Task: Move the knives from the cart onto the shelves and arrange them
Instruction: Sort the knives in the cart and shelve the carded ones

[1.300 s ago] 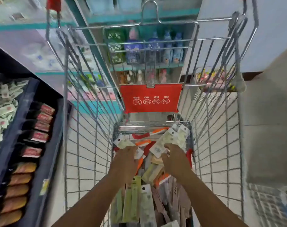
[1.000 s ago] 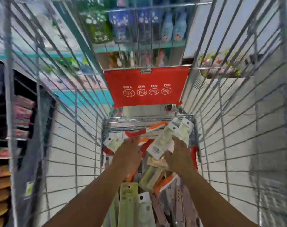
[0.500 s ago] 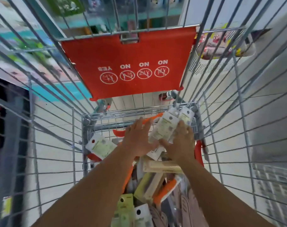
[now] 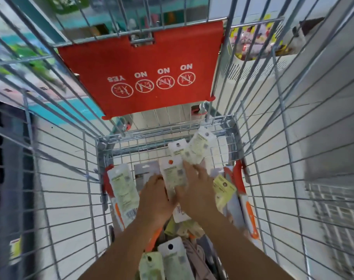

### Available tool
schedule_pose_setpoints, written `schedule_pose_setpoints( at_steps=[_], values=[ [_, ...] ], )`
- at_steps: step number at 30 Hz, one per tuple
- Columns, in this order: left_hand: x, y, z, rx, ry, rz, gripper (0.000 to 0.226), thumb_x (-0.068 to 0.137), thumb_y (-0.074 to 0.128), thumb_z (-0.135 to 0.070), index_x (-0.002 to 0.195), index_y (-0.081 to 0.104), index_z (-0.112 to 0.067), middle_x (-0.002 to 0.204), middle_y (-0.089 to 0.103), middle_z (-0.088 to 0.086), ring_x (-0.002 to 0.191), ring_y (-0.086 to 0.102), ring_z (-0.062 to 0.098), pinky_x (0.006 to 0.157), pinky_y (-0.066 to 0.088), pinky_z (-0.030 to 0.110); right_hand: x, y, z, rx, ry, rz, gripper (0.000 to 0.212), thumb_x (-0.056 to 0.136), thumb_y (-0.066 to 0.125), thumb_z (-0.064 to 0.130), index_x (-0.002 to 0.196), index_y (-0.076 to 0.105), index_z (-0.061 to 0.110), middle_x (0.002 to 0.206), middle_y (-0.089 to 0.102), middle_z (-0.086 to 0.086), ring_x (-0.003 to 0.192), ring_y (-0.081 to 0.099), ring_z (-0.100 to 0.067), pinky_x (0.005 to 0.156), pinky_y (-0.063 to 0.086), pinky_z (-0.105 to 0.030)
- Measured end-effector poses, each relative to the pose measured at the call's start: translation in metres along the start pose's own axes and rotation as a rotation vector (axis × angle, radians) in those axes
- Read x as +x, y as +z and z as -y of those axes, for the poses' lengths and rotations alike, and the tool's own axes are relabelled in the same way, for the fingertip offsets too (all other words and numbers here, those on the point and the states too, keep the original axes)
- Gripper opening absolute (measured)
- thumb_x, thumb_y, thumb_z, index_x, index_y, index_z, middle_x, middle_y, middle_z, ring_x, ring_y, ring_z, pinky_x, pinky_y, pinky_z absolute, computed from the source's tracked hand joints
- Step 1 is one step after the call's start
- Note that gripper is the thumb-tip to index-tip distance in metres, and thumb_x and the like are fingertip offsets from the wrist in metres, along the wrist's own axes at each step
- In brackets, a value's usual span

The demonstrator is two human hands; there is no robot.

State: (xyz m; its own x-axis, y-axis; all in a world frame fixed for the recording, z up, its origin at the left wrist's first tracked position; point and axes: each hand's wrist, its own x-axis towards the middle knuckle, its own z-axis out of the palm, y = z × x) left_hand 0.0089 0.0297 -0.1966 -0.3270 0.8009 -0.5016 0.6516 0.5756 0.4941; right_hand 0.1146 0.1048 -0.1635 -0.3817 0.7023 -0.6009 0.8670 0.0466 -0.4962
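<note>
The packaged knives (image 4: 173, 175) lie heaped in the bottom of the cart (image 4: 170, 131), flat cards in white, pale green and orange. The ones that matter now are a small fan of white-backed packs sticking up at the far end, their long axes running from about six o'clock up towards twelve and one o'clock, hang-holes at the far tips. The tallest leans towards one o'clock and nearly reaches the far wire wall.

Both hands are right at that fan. The right hand (image 4: 198, 186) sits at its lower end, fingers curled round the bunch and holding several packs together. The left hand (image 4: 155, 196) is just beside it at nine o'clock, fingers bent against the edge of the front pack; it looks to be gripping or steadying that pack, though the fingertips are hidden and I cannot be sure. The two hands are touching or nearly so.

So the bundle points away from the person, with the right hand nearer its middle and carrying the load. My guess is that the lift goes straight up and back towards six o'clock, keeping the cards lengthwise so they clear the wire sides.

More packs lie loose around them: one white at nine o'clock, a yellowish one at three o'clock, others near the wrists. The red seat flap (image 4: 143, 71) hangs above at twelve o'clock. Shelving is blurred beyond the wire.
</note>
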Motion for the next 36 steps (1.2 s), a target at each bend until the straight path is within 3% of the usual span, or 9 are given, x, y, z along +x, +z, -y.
schedule_pose_setpoints(
  at_steps=[3,5,9,13,18,22,27,32,36],
  values=[
    [0.0,-0.005,-0.003,-0.086,-0.088,-0.003,0.024,0.087,0.057,-0.042,0.084,0.069,-0.022,0.1,0.056,-0.007,0.096,0.052,0.012,0.078,0.046,0.027,0.001,-0.003,-0.003,0.056,0.096,-0.036,0.075,0.084,0.063,0.034,0.145,0.022,0.027,0.139,0.031,-0.008,0.124,0.036,-0.031,0.101,0.038,-0.041],
    [0.001,-0.01,-0.009,-0.147,-0.16,-0.04,0.021,0.086,0.062,-0.028,0.072,0.062,-0.012,0.092,0.056,0.001,0.083,0.054,0.015,0.065,0.04,0.024,0.003,-0.012,-0.008,0.206,0.182,-0.056,0.077,0.082,0.069,0.032,0.143,0.025,0.02,0.122,0.045,-0.003,0.111,0.048,-0.024,0.091,0.044,-0.038],
    [0.0,-0.023,-0.025,-0.297,-0.221,-0.103,0.026,0.09,0.059,-0.02,0.067,0.051,-0.012,0.07,0.055,0.005,0.061,0.053,0.016,0.051,0.036,0.025,0.008,-0.026,-0.018,0.378,0.241,-0.063,0.026,0.085,0.065,0.019,0.11,0.062,0.011,0.095,0.068,-0.004,0.087,0.064,-0.023,0.078,0.052,-0.037],
    [-0.002,-0.032,-0.033,-0.325,-0.267,-0.113,0.018,0.097,0.047,-0.027,0.087,0.046,-0.012,0.075,0.05,0.0,0.066,0.05,0.016,0.054,0.035,0.026,0.006,-0.021,-0.024,0.403,0.264,-0.17,0.014,0.09,0.056,0.019,0.09,0.063,0.007,0.082,0.065,-0.007,0.078,0.063,-0.027,0.071,0.051,-0.037],
    [0.007,-0.051,-0.046,-0.377,-0.213,-0.208,0.012,0.097,0.047,-0.026,0.106,0.047,-0.017,0.089,0.058,-0.005,0.078,0.059,0.017,0.065,0.049,0.029,0.009,-0.031,-0.026,0.421,0.292,-0.375,0.015,0.094,0.048,0.017,0.108,0.053,0.012,0.08,0.056,0.003,0.074,0.056,-0.019,0.056,0.036,-0.027],
    [0.037,-0.05,-0.071,-0.288,-0.094,-0.094,0.03,0.095,0.052,-0.016,0.124,0.052,-0.01,0.11,0.061,0.0,0.076,0.054,0.007,0.049,0.041,0.002,0.018,-0.042,-0.025,0.403,0.262,-0.449,0.022,0.095,0.044,0.012,0.117,0.048,0.011,0.093,0.057,-0.003,0.076,0.052,-0.019,0.053,0.031,-0.025],
    [0.07,-0.022,-0.086,0.114,-0.011,-0.043,0.023,0.089,0.051,-0.018,0.109,0.059,-0.008,0.111,0.058,0.013,0.103,0.05,0.028,0.087,0.038,0.033,0.027,-0.044,-0.03,0.352,0.27,-0.379,0.017,0.092,0.048,0.012,0.108,0.046,0.018,0.086,0.057,0.0,0.069,0.053,-0.018,0.048,0.033,-0.025],
    [0.074,-0.015,-0.088,0.095,-0.068,-0.064,0.011,0.088,0.051,-0.018,0.099,0.052,-0.015,0.099,0.061,0.01,0.093,0.054,0.03,0.075,0.045,0.038,0.031,-0.044,-0.033,0.356,0.307,-0.33,0.015,0.09,0.049,0.008,0.101,0.046,0.018,0.086,0.053,0.002,0.073,0.052,-0.019,0.055,0.039,-0.027],
    [0.076,-0.04,-0.097,-0.056,-0.042,-0.074,0.024,0.093,0.048,-0.015,0.117,0.043,-0.013,0.101,0.062,0.007,0.08,0.057,0.026,0.068,0.051,0.04,0.03,-0.051,-0.031,0.397,0.348,-0.425,0.018,0.089,0.048,0.005,0.104,0.042,0.013,0.098,0.052,-0.001,0.083,0.051,-0.02,0.051,0.034,-0.022]
  ],
)
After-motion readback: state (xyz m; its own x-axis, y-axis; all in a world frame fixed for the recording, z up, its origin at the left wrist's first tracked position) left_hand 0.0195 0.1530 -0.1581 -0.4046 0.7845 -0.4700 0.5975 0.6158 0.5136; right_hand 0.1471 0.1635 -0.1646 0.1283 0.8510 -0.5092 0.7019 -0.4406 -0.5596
